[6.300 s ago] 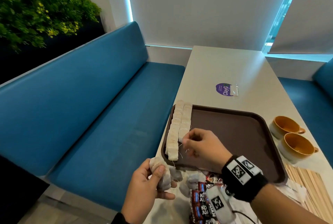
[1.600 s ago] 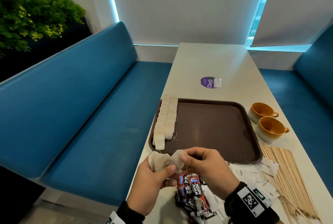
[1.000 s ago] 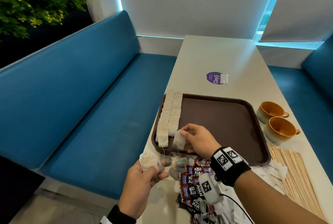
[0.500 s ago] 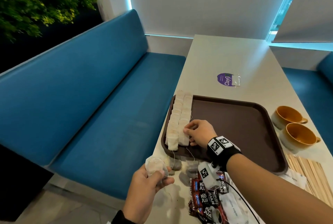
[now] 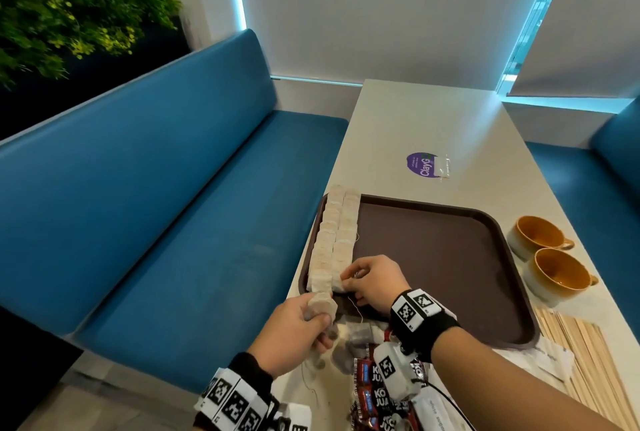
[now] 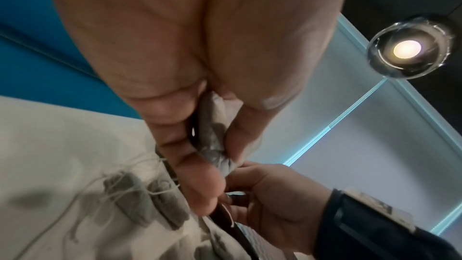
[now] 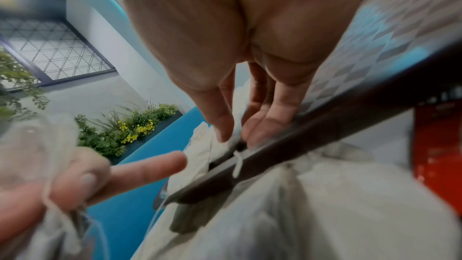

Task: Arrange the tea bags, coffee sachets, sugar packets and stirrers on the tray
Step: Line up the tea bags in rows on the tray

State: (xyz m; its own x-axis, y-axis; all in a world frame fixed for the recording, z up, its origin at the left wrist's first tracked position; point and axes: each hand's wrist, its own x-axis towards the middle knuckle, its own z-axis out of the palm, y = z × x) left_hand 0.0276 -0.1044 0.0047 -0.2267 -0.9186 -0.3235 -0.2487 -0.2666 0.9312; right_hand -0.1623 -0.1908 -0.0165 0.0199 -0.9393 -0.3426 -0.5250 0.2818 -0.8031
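Here, the head view shows a brown tray (image 5: 450,257) on a pale table (image 5: 415,125). Two rows of tea bags (image 5: 334,240) run along the tray's left edge. The right hand (image 5: 372,280) rests at the near end of the inner row, fingertips on the last bag. The left hand (image 5: 294,330) is just off the tray's near-left corner and pinches a small bundle of tea bags (image 5: 323,306) between thumb and fingers. Loose tea bags (image 5: 358,337) and red coffee sachets (image 5: 372,382) lie on the table beside the near rim. White sugar packets (image 5: 550,358) and wooden stirrers (image 5: 588,361) lie right of the tray's near corner. Two orange cups (image 5: 547,257) stand beside its right edge.

The left wrist view shows the left hand's fingers (image 6: 190,165) curled round grey-white bags (image 6: 212,141), with strings trailing onto the table.

The right wrist view shows the right hand's fingers (image 7: 220,118) extended downward, tips touching a white bag at the tray rim (image 7: 275,157). A string hangs over the rim. Whether these fingers pinch the bag or only press it cannot be determined.
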